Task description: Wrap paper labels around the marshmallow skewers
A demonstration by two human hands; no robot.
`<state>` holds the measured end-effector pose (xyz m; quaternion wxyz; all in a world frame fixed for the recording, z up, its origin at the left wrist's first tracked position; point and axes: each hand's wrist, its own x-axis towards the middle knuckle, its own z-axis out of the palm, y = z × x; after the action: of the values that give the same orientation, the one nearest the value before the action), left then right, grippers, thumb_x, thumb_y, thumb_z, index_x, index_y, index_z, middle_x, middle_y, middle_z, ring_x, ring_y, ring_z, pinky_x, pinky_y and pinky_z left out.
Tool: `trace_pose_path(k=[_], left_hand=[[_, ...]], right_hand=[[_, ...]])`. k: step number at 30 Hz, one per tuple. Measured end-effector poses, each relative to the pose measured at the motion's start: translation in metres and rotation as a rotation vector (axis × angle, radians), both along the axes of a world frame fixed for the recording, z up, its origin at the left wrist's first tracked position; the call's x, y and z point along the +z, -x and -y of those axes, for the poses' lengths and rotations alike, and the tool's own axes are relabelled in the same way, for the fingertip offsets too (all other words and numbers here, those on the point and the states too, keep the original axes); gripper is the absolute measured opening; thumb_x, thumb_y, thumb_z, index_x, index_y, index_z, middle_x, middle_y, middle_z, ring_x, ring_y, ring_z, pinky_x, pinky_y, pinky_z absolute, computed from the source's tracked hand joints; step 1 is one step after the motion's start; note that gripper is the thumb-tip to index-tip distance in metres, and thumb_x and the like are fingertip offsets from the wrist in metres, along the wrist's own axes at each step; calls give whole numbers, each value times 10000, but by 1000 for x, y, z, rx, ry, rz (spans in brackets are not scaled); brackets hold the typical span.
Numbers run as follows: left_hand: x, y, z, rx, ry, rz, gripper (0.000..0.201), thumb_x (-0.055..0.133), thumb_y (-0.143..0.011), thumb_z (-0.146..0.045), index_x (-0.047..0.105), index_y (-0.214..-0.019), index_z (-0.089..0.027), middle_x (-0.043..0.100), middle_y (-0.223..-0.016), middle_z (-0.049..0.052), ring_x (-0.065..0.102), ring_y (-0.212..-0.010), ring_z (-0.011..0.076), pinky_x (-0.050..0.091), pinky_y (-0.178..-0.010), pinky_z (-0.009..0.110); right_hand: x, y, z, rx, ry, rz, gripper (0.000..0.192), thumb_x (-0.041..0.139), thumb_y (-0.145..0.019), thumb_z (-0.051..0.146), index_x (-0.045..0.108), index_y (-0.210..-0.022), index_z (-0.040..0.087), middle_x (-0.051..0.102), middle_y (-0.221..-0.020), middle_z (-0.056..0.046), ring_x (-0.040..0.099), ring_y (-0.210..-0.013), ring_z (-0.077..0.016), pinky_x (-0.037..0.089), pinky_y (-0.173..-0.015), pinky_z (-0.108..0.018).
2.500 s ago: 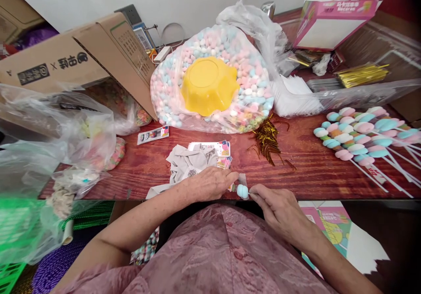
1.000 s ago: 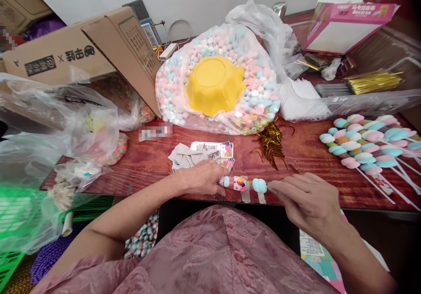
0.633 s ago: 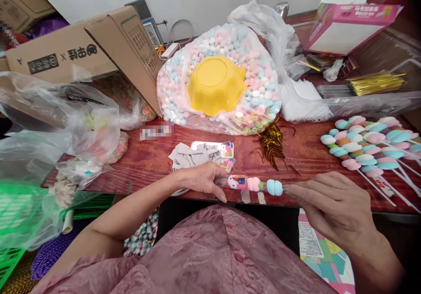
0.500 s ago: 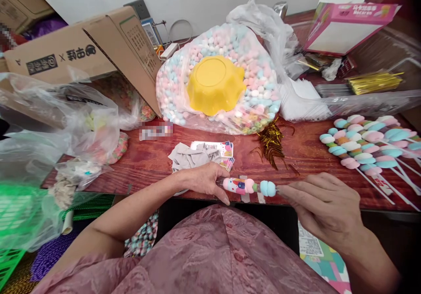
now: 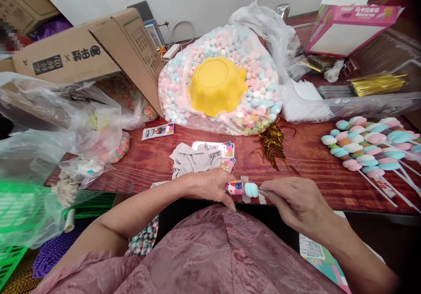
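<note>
My left hand (image 5: 213, 185) is closed around a small printed wrapper (image 5: 235, 187), white with red, pink and dark blue patches, whose left end is hidden by the fingers. A pale blue twisted marshmallow (image 5: 251, 190) sticks out beyond the wrapper's right end. My right hand (image 5: 292, 202) pinches the tip of this marshmallow skewer just right of the blue piece; what exactly lies between the fingertips is too small to make out. Behind the left hand lie a crumpled grey cloth (image 5: 194, 158) and several printed wrappers (image 5: 226, 149).
A yellow scalloped bowl (image 5: 217, 85) rests upside down on a big clear bag of marshmallows (image 5: 259, 79). Finished marshmallow skewers (image 5: 371, 142) lie at the right, gold twist ties (image 5: 272, 145) in the middle. Cardboard box (image 5: 75, 52) and plastic bags (image 5: 101, 123) crowd the left.
My right hand has moved left with the blue marshmallow, closer to my left hand. Pink and green pieces that showed between wrapper and blue marshmallow are out of sight now.
</note>
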<state>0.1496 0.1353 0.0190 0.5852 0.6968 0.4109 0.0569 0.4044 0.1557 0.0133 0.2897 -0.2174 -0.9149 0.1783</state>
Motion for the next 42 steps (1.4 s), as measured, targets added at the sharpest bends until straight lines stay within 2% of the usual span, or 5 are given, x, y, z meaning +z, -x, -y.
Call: trace_pose_path(k=[20, 25, 29, 34, 42], left_hand=[[0, 4, -2, 54, 106, -17, 472, 844, -601, -469, 480, -664, -176, 395, -626, -71, 370, -616, 94, 295, -547, 227], [0, -2, -1, -58, 333, 132, 475, 851, -604, -455, 466, -597, -178, 438, -535, -72, 392, -502, 83, 312, -477, 235], [-2, 2, 0, 68, 457, 157, 475, 883, -553, -460, 511, -648, -180, 488, -529, -74, 423, -449, 78, 319, -423, 222], [-1, 12, 1, 222, 438, 90, 508, 887, -541, -490, 553, -770, -182, 495, -536, -89, 409, -441, 68, 296, -409, 204], [-2, 0, 1, 80, 319, 114, 489, 876, -547, -468, 504, -668, -175, 438, -598, -80, 380, -562, 78, 288, -488, 219]], right_hand=[[8, 27, -23, 117, 101, 30, 182, 457, -914, 75, 610, -883, 170, 592, -735, -9, 519, -639, -112, 344, -596, -239], [12, 31, -23, 256, 30, 31, 240, 424, -864, 24, 610, -914, 167, 563, -716, -9, 492, -628, -121, 320, -569, -250], [13, 32, -16, 246, -1, 57, 225, 423, -879, 39, 606, -925, 162, 548, -704, 0, 474, -611, -121, 308, -567, -262], [14, 22, -4, 152, -125, 60, 237, 421, -859, 8, 594, -940, 151, 572, -762, -31, 495, -664, -142, 346, -605, -269], [12, 30, -1, 158, -176, 126, 266, 379, -844, -1, 586, -845, 165, 572, -746, -41, 481, -648, -154, 321, -592, -288]])
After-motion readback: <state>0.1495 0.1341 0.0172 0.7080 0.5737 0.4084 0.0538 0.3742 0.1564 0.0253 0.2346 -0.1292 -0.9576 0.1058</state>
